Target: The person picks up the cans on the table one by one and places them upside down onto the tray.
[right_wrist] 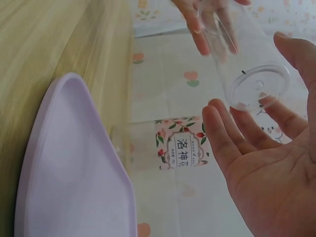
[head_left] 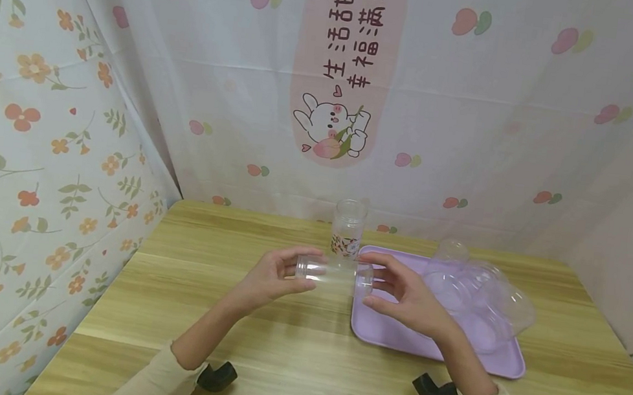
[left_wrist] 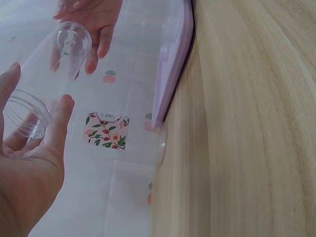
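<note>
A clear plastic jar [head_left: 337, 275] lies sideways in the air between both hands, above the wooden table. My left hand [head_left: 275, 275] holds its threaded mouth end, thumb below and fingers above; the left wrist view shows the ridged rim [left_wrist: 27, 114] among these fingers. At the jar's round base [right_wrist: 259, 88], my right hand [head_left: 408, 294] holds the other end with spread fingers and thumb. Just behind stands another clear jar [head_left: 349, 217], upright, bearing a label [right_wrist: 181, 144] of flowers and Chinese characters. Nothing shows inside the held jar.
A lilac tray [head_left: 394, 340] lies to the right, carrying several clear plastic containers [head_left: 478, 294] heaped together. Behind the table [head_left: 174, 312] hangs a printed cloth [head_left: 236, 77]. Dark curved pieces [head_left: 218, 376] sit at both sleeve cuffs.
</note>
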Demonstrator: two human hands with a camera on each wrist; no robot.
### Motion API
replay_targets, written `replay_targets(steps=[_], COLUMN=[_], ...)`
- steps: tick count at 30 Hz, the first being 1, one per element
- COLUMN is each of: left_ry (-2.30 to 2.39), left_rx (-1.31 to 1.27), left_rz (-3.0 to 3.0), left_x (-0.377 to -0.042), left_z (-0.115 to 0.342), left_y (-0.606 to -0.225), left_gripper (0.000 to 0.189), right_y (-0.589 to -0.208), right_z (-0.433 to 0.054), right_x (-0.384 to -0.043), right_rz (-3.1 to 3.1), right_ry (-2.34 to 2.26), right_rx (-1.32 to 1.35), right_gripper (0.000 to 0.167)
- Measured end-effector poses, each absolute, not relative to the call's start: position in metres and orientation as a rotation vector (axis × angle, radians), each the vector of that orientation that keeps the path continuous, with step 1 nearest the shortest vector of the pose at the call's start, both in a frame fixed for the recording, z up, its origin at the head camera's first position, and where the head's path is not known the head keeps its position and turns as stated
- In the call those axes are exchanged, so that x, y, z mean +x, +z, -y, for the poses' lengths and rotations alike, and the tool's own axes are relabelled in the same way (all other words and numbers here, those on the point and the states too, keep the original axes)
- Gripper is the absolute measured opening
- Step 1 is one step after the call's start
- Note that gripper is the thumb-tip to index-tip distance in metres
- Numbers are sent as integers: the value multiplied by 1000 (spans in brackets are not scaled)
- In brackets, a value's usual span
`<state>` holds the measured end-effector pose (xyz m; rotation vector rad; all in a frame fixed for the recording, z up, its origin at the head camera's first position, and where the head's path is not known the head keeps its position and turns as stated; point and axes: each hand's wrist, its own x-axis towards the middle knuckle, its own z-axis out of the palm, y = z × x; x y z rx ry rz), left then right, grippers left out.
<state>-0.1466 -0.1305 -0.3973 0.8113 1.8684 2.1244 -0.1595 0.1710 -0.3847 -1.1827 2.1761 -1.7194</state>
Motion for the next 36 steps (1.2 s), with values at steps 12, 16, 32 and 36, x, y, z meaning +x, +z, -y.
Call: replay_targets(steps=[12, 16, 32, 36], left_ry=[2097, 2097, 2089, 2078], left_rx=[838, 840, 828, 800], left_rz=[-1881, -1870, -1848, -1858], left_x=[-146, -145, -151, -153], left_z=[126, 126, 126, 128], left_y=[-398, -397, -399, -399], left_gripper=[52, 52, 54, 53], right_y=[-384, -384, -368, -364], right_z=[-165, -164, -179, -184], right_x=[-157, -156, -161, -162], right_rz=[-2091, -2083, -2198, -2234], right_ry=[-1732, -1745, -1655, -1619], right_rx=[-1157, -1175, -1181, -1197], right_gripper=[59, 57, 57, 55])
